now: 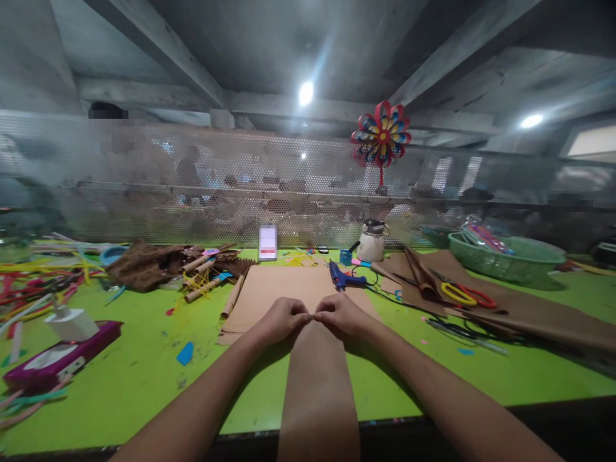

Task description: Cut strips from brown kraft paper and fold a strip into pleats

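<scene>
Both hands meet at the middle of the green surface (144,372), fingertips almost touching. The left hand (282,319) and the right hand (339,316) each pinch the far end of a long brown paper strip (317,385), which runs back from the fingers toward the person and over the near edge. Just beyond the hands lies a flat sheet of brown card (279,285), and the strip's end rests on it. A blue glue gun (342,277) sits just past the right hand. Farther to the right lie yellow and red scissors (464,295) on more brown paper, with a green basket (505,260) beyond them. Well to the left of the left hand rests a purple box (60,359). A colourful paper pinwheel (381,136) hangs on the mesh screen behind.
</scene>
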The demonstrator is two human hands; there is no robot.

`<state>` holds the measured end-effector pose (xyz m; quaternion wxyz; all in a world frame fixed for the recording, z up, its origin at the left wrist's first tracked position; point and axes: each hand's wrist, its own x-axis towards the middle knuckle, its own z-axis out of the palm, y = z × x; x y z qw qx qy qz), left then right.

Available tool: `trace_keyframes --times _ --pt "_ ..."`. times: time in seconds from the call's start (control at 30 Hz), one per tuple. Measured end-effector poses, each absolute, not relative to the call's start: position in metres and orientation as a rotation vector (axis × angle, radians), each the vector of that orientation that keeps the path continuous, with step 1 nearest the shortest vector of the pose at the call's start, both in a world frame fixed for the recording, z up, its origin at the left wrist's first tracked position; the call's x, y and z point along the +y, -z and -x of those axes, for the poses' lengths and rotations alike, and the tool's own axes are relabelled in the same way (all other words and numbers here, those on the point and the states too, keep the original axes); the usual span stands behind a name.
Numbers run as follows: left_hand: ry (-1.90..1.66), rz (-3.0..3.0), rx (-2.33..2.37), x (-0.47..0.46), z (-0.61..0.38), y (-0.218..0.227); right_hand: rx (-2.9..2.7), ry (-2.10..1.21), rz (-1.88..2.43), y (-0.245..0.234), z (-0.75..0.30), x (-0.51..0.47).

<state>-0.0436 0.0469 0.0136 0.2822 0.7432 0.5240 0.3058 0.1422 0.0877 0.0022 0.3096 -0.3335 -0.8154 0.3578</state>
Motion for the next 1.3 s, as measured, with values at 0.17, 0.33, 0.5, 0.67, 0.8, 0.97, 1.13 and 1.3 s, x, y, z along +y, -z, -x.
trace_keyframes --times 0.17,0.33,0.5,0.67,0.8,0.97,1.13,1.3 --pt "-0.856 -2.089 1.533 0.053 0.051 -0.009 -2.13 -0.925 0.92 0.005 -0.142 0.094" --pt "-0.794 -2.068 1.552 0.058 0.06 -0.007 -2.229 -0.754 0.97 0.007 -0.136 0.099" --pt "-0.643 -1.969 1.39 0.068 0.063 -0.01 -2.345 -0.684 0.984 0.002 -0.133 0.104" --pt "-0.606 -1.934 1.358 0.071 0.069 -0.011 -2.373 -0.655 0.976 0.005 -0.131 0.107" --pt "-0.625 -1.982 1.342 0.07 0.078 -0.007 -2.379 -0.601 0.907 0.01 -0.132 0.109" --pt "-0.62 -2.118 1.386 0.074 0.086 -0.004 -2.367 -0.641 0.884 0.014 -0.138 0.112" --pt "-0.558 -2.181 1.455 0.071 0.086 -0.007 -2.361 -0.672 0.887 0.017 -0.14 0.115" --pt "-0.539 -2.176 1.46 0.065 0.085 -0.013 -2.382 -0.625 0.868 0.015 -0.14 0.113"
